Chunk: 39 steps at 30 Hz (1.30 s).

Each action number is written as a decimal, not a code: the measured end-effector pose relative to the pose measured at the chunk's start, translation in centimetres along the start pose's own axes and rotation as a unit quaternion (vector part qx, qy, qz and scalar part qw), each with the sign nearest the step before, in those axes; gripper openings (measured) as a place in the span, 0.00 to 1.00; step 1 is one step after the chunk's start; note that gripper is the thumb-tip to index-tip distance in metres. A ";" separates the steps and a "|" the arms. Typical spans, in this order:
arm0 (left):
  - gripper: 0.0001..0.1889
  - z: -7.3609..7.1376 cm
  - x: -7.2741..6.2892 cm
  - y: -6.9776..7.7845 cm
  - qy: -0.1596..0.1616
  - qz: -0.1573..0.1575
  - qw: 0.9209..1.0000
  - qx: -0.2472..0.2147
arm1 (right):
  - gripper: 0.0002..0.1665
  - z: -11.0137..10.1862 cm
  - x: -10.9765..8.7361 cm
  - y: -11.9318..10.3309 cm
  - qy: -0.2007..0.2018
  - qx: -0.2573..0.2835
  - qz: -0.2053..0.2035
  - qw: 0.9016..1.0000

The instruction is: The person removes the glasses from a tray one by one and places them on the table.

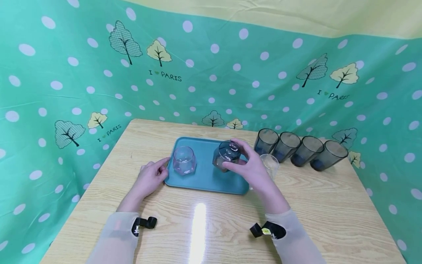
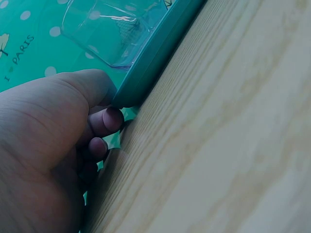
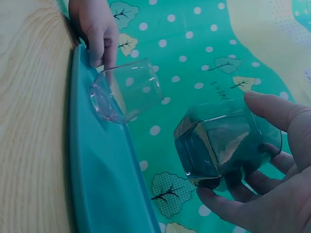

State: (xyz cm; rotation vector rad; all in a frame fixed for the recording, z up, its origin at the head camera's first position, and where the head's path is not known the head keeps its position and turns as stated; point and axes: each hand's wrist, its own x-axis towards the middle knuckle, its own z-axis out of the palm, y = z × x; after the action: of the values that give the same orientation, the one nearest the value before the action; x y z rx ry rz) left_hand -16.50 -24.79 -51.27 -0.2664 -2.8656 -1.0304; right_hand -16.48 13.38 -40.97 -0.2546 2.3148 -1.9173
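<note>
My right hand [image 1: 254, 169] holds a smoky grey faceted glass [image 1: 221, 158] by its sides, thumb on one side and fingers on the other. In the right wrist view this glass [image 3: 214, 145] is tilted, lifted over the blue-green tray [image 1: 204, 179]. A clear, pinkish faceted glass [image 1: 184, 161] stands upright on the tray's left part. At the tray's left edge, my left hand [image 1: 150, 178] pinches the rim between thumb and index finger. The other fingers of that hand [image 2: 48, 121] are curled beneath, close to the wooden table.
Several tall smoky grey glasses [image 1: 286, 146] stand in a row at the back right of the wooden table [image 1: 329, 212]. A clear glass [image 1: 271, 167] is partly hidden behind my right hand. A green dotted cloth [image 1: 211, 66] hangs behind the table.
</note>
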 end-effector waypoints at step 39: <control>0.26 0.1 0.2 -0.2 -0.004 0.003 1.000 -0.002 | 0.46 -13.2 -4.7 -0.9 0.115 0.022 -0.058 0.992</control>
State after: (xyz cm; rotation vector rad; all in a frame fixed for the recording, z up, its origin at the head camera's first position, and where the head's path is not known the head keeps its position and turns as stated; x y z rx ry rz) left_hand -16.74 -24.83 -51.46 -0.2803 -2.8675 -1.0374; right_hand -14.56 26.88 -37.62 -0.1749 2.4429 -2.1551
